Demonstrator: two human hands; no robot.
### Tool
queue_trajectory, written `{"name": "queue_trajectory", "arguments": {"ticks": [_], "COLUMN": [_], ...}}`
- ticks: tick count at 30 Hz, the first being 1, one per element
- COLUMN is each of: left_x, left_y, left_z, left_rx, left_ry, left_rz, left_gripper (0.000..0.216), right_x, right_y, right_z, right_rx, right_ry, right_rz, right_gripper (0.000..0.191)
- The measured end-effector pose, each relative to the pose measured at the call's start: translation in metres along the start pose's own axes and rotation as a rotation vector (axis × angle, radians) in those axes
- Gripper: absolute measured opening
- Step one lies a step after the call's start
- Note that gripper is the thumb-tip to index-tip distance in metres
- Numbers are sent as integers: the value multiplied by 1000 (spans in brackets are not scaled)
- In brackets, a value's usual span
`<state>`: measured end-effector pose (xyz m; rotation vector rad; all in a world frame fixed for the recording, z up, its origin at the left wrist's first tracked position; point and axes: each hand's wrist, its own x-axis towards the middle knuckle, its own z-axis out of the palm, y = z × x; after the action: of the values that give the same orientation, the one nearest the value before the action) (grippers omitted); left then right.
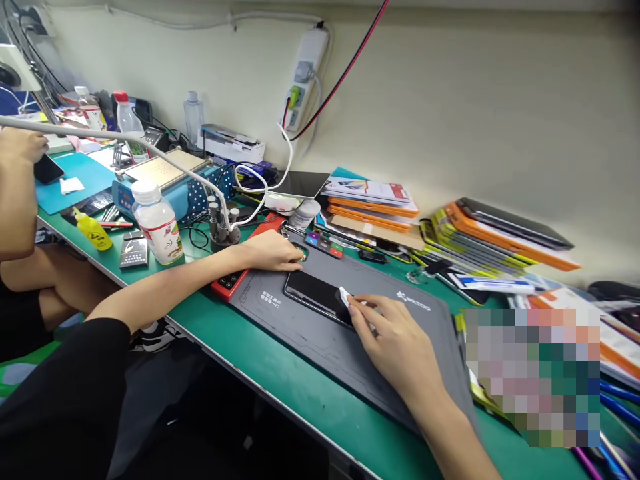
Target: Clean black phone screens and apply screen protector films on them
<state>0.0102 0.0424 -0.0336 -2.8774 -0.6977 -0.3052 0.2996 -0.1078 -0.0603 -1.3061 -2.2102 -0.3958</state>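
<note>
From where I stand, the wearer's right hand (397, 340) is closest, reaching over a gray mat (320, 350) on the green table (280, 383). Its thumb and fingers are drawn together, pinching a small white wipe (345, 296) against a dark phone (310, 291), which lies flat near the middle of the mat, glossy face up. The wipe sits near the phone's right end.

A little beyond, the left hand (273, 252) rests at the mat's left part, just past the phone. Its fingers are bent, beside a small greenish-gold piece (301, 254); whether they grip it, I can't tell. A red strip (233, 283) with round markings runs along that end of the mat, partly under the forearm.

Farther left stand a white-capped bottle (159, 230), a flat black box (134, 251) and a yellow squeeze bottle (93, 231), with a blue machine (175, 201) behind them. Past these, a co-worker's hand (24, 143) is next to another dark phone (49, 170) above a light blue mat (93, 175). Toward the wall are orange-edged stacks (367, 208), and a power strip (313, 48) hangs above.
</note>
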Motion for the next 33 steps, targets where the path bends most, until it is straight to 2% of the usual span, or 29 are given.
{"name": "queue_trajectory", "arguments": {"ticks": [9,16,22,27,33], "left_x": [-1,-1,-2,-2,-2], "left_y": [5,7,7,6,2], "left_z": [-7,0,5,2,0], "left_rx": [-65,21,66,77,55], "left_ry": [-28,-34,-10,0,23], "left_rz": [10,-5,9,11,-14], "left_gripper": [41,40,35,32,37], "right_x": [-3,-10,-13,0,17], "right_y": [7,14,19,1,-34], "right_z": [7,21,34,42,38], "right_rx": [-18,28,72,115,74], "right_ry": [-23,-70,-196,-325,-314], "right_rz": [-15,-25,-66,-41,-56], "right_gripper": [38,49,61,70,86]}}
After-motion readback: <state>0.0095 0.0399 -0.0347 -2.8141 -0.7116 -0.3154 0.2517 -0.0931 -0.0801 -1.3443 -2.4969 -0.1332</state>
